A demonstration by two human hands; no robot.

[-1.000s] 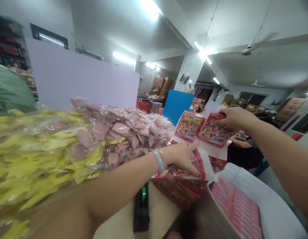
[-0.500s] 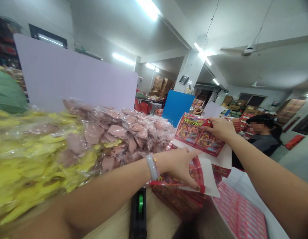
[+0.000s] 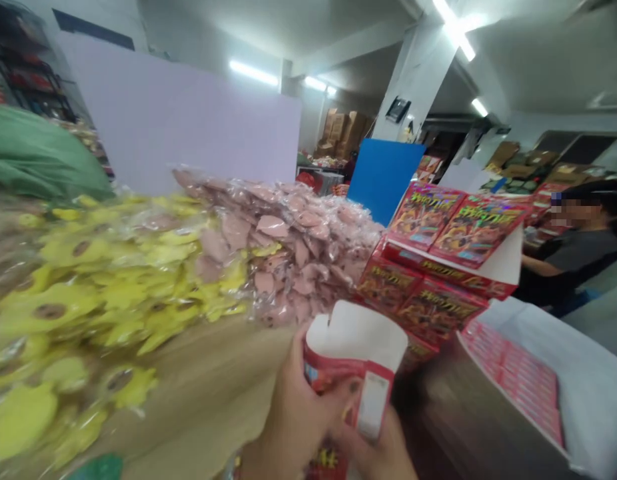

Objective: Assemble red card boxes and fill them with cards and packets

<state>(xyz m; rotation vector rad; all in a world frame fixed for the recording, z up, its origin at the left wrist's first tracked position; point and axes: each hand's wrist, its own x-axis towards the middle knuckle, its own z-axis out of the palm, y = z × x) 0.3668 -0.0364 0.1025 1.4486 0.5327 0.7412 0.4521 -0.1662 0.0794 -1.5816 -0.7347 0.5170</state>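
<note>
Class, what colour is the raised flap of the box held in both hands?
The raised flap is white, clearest in the head view.

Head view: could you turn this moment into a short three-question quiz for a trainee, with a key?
1. True or false: the left hand and right hand both hold the red printed carton.
2. In the picture, where do the yellow flower-shaped pieces mainly lie relative to the pink bagged pieces? A) left B) right C) above
3. Fill in: the upright panel nearest the stacked red cartons is ____.

Key: 1 true; 2 A; 3 blue.
</note>
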